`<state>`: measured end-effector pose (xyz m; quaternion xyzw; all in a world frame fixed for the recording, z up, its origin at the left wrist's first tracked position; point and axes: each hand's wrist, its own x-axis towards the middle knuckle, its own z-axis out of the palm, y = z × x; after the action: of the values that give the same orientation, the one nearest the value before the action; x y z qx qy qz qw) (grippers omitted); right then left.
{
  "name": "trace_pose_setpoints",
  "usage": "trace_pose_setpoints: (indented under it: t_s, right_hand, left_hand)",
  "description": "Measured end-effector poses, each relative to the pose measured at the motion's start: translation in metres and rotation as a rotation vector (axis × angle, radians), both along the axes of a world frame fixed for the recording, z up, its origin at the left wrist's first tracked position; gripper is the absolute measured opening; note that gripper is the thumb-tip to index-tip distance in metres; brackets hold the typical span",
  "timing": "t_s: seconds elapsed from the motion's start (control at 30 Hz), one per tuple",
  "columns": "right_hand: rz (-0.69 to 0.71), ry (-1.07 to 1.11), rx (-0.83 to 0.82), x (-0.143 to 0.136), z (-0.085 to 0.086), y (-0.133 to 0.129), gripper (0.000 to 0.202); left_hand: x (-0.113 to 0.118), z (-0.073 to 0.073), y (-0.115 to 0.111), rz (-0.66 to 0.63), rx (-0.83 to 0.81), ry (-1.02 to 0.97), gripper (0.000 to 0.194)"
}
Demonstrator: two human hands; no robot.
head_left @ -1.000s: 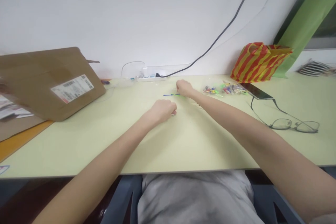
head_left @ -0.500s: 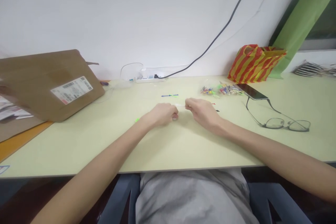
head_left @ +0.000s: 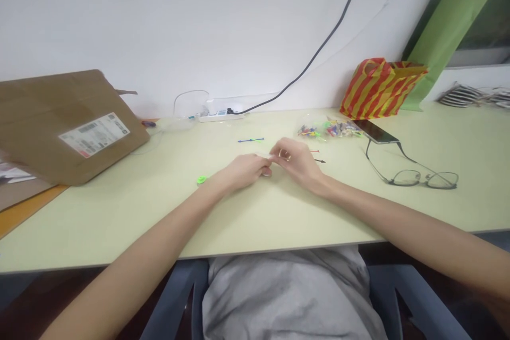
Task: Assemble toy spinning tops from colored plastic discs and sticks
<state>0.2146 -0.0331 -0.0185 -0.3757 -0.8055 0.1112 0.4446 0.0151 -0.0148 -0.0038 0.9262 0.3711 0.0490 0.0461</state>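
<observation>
My left hand rests low over the table with its fingers curled closed. Its fingertips meet those of my right hand, whose thumb and forefinger are pinched together. Between the fingertips a bit of a thin white piece shows; most of it is hidden. Just beyond the hands lie a blue arrow-shaped piece and a thin green piece touching or crossing it. A red thin piece and a black arrow-shaped piece stick out past my right hand. Beside my left forearm sits a small bright green piece.
Clear bags of colourful small parts lie behind my right hand. Further right are a phone, eyeglasses and a striped bag. A cardboard mailer stands left. A power strip lies along the wall.
My right hand has moved left until its fingertips meet my left hand's, closing the gap where the white piece showed. The view has shifted slightly, uncovering more of the green piece.
</observation>
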Motion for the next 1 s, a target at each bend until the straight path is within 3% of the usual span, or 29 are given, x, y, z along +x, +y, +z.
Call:
trace_pose_setpoints:
  t_s: [0.2, 0.37, 0.43, 0.83, 1.0]
  right_hand:
    - [0.053, 0.176, -0.038, -0.004, -0.007, 0.008, 0.007]
    - [0.020, 0.302, -0.117, 0.002, -0.005, 0.012, 0.010]
    - [0.027, 0.338, -0.171, 0.003, -0.004, 0.013, 0.012]
    - [0.015, 0.399, -0.264, 0.003, -0.001, 0.016, 0.016]
    - [0.115, 0.333, -0.317, 0.003, -0.003, 0.016, 0.017]
  left_hand:
    - [-0.002, -0.003, 0.005, 0.027, -0.162, -0.185, 0.016]
    - [0.001, -0.007, 0.010, -0.017, -0.272, -0.357, 0.006]
    - [0.000, -0.008, 0.012, -0.008, -0.300, -0.393, 0.013]
    - [-0.008, 0.001, 0.011, -0.035, -0.419, -0.395, 0.024]
    - [-0.014, 0.005, 0.013, -0.061, -0.439, -0.402, 0.030]
